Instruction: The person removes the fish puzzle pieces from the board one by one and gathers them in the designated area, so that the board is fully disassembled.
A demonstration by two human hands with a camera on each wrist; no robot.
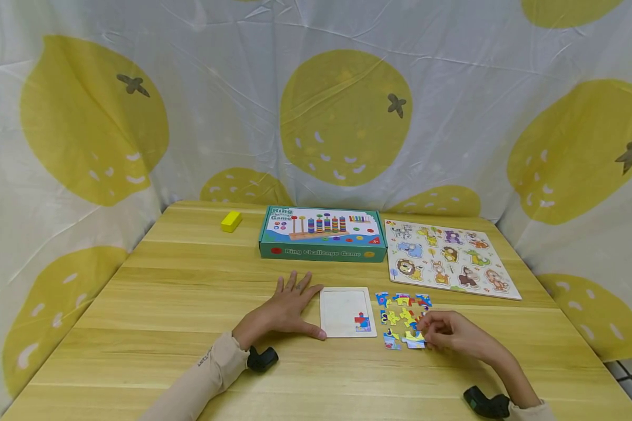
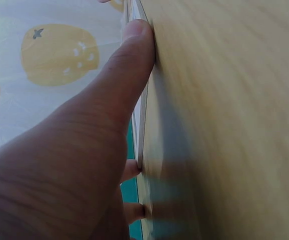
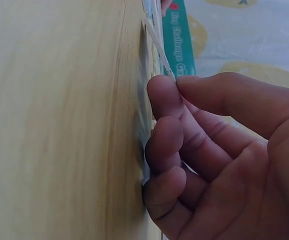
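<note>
A white puzzle tray (image 1: 339, 310) lies flat on the table, with one red and blue jigsaw piece (image 1: 363, 323) in its lower right corner. Spread wide, my left hand (image 1: 287, 311) rests at the tray's left side, thumb and forefinger touching its edge; in the left wrist view the thumb (image 2: 127, 60) lies along that edge. Between thumb and forefinger my right hand (image 1: 455, 334) pinches a yellow and light blue jigsaw piece (image 1: 414, 341), tilted with one side raised; the right wrist view shows its thin edge (image 3: 158, 47). Several loose jigsaw pieces (image 1: 392, 317) lie between tray and right hand.
Behind the tray stands a green Ring Challenge Game box (image 1: 323, 253). An animal puzzle board (image 1: 426, 272) lies to its right, and a yellow block (image 1: 231, 221) to its left. A lemon-print curtain (image 1: 216, 88) hangs behind the wooden table (image 1: 153, 304).
</note>
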